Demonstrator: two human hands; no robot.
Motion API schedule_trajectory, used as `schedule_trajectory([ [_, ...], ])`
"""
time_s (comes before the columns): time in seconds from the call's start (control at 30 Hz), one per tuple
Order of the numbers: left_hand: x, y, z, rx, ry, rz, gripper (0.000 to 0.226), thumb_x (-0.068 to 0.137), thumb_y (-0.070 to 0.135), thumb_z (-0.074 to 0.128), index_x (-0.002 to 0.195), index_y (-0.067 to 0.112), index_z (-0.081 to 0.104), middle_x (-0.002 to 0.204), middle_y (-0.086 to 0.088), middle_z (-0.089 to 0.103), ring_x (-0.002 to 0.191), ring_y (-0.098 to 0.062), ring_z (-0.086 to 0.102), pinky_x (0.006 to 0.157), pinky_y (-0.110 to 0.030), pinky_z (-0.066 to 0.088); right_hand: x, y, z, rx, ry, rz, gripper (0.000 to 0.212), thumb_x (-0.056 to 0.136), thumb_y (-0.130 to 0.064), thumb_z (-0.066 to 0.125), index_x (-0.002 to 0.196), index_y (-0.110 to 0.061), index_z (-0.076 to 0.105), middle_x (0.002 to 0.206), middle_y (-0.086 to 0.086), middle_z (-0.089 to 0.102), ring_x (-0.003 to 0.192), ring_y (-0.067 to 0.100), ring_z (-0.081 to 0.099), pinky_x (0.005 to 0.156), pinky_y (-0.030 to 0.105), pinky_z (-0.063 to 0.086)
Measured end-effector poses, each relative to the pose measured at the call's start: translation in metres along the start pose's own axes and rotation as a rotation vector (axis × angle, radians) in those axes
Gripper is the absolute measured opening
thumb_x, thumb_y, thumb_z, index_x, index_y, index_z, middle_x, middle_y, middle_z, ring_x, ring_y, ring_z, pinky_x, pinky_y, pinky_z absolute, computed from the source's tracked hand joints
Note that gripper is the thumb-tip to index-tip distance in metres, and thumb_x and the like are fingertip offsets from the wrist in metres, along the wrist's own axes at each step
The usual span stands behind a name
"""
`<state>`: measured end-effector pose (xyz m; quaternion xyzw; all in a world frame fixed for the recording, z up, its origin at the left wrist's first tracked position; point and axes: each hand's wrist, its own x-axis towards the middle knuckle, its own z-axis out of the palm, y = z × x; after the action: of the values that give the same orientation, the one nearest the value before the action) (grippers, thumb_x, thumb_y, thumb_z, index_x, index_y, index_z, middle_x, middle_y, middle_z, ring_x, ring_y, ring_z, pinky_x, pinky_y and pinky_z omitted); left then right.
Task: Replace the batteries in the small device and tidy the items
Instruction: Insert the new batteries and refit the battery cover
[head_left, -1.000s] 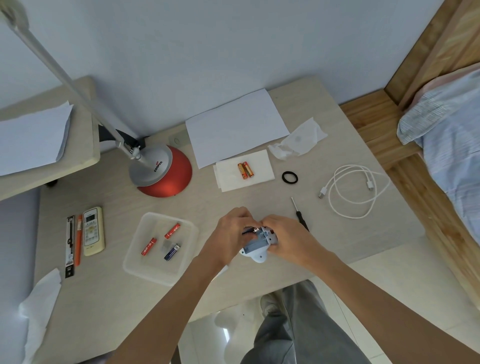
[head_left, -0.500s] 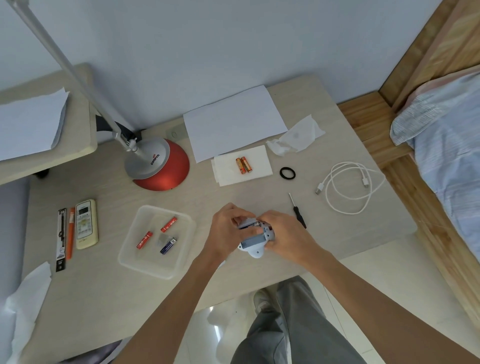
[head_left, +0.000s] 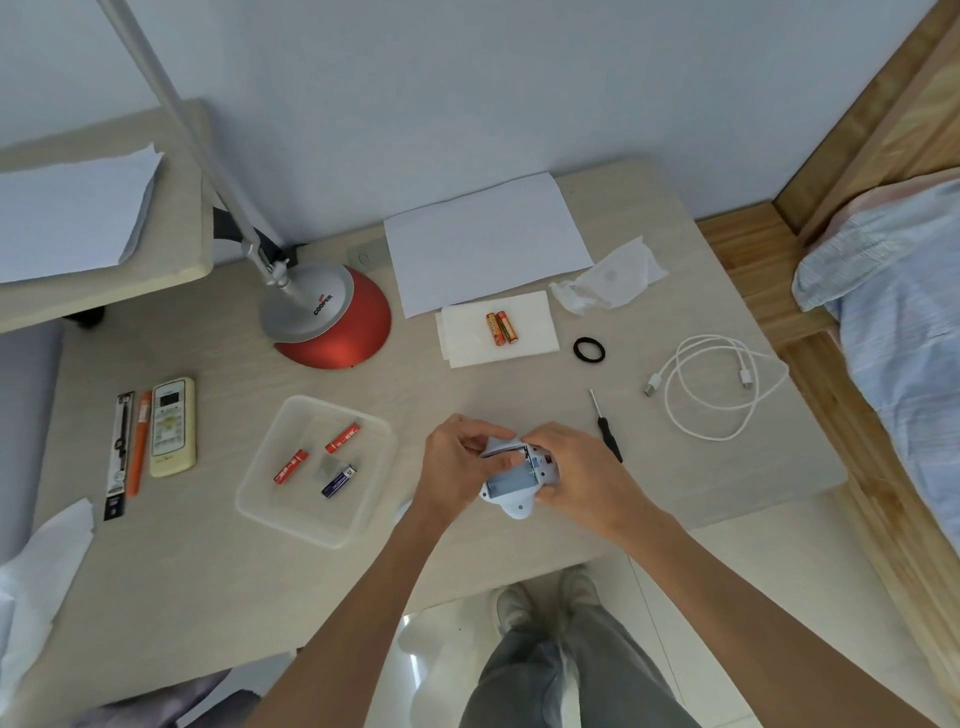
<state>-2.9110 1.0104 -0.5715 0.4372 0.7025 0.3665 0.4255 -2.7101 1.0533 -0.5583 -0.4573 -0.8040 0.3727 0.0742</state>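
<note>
A small white-and-blue device (head_left: 511, 480) is held over the desk's front edge, its battery bay facing up and looking empty. My left hand (head_left: 457, 462) grips its left side, fingers curled over the top. My right hand (head_left: 582, 475) holds its right side. Two orange batteries (head_left: 502, 328) lie side by side on a white tissue (head_left: 535, 332) behind the hands. A clear plastic tray (head_left: 260, 499) to the left holds two red batteries (head_left: 343, 437) (head_left: 291, 466) and a dark blue one (head_left: 338, 481). A small black screwdriver (head_left: 605, 426) lies just right of my right hand.
A red-based desk lamp (head_left: 332, 317) stands at the back left. A white sheet (head_left: 488, 241), crumpled tissue (head_left: 608, 280), black hair tie (head_left: 589, 349) and coiled white cable (head_left: 722, 387) lie at the back and right. A remote (head_left: 172, 426) and pens (head_left: 130, 444) lie left. A bed (head_left: 893, 322) is right.
A dark battery that showed between my fingers at the device a second ago is no longer visible. Both hands stay on the device, shifting only slightly.
</note>
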Motion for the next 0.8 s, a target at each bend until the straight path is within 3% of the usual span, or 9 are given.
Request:
schedule_trajectory([
  [0.23, -0.003, -0.004, 0.001, -0.038, 0.002, 0.003, 0.027, 0.074, 0.01, 0.098, 0.097, 0.02, 0.088, 0.092, 0.003, 0.064, 0.077, 0.0, 0.067, 0.069, -0.014, 0.052, 0.003, 0.003, 0.001, 0.051, 0.011, -0.036, 0.049, 0.072, -0.017, 0.086, 0.118, -0.02, 0.071, 0.106, -0.007, 0.07, 0.09, 0.014, 0.068, 0.08, 0.037, 0.059],
  [0.47, -0.006, -0.005, 0.002, -0.079, 0.063, 0.003, 0.027, 0.073, 0.011, 0.099, 0.097, 0.018, 0.088, 0.093, 0.003, 0.066, 0.081, -0.009, 0.07, 0.073, -0.022, 0.056, 0.013, 0.012, 0.002, 0.192, -0.015, -0.032, 0.054, 0.064, -0.023, 0.095, 0.114, -0.023, 0.074, 0.099, -0.012, 0.074, 0.087, 0.009, 0.072, 0.083, 0.038, 0.062],
  [0.7, -0.004, -0.004, 0.002, -0.084, 0.08, -0.005, 0.026, 0.071, 0.009, 0.099, 0.094, 0.015, 0.088, 0.098, -0.005, 0.07, 0.087, -0.021, 0.075, 0.079, -0.029, 0.062, 0.017, 0.024, 0.002, 0.427, -0.065, -0.026, 0.063, 0.057, -0.034, 0.096, 0.116, -0.021, 0.076, 0.102, -0.005, 0.08, 0.094, 0.016, 0.079, 0.087, 0.042, 0.064],
  [0.8, -0.007, -0.001, 0.001, -0.066, 0.055, 0.0, 0.026, 0.072, 0.008, 0.099, 0.094, 0.016, 0.088, 0.097, -0.003, 0.07, 0.083, -0.015, 0.073, 0.076, -0.027, 0.061, 0.015, 0.024, 0.003, 0.468, -0.074, -0.025, 0.064, 0.055, -0.033, 0.098, 0.113, -0.023, 0.075, 0.101, -0.006, 0.081, 0.092, 0.016, 0.079, 0.087, 0.042, 0.064],
])
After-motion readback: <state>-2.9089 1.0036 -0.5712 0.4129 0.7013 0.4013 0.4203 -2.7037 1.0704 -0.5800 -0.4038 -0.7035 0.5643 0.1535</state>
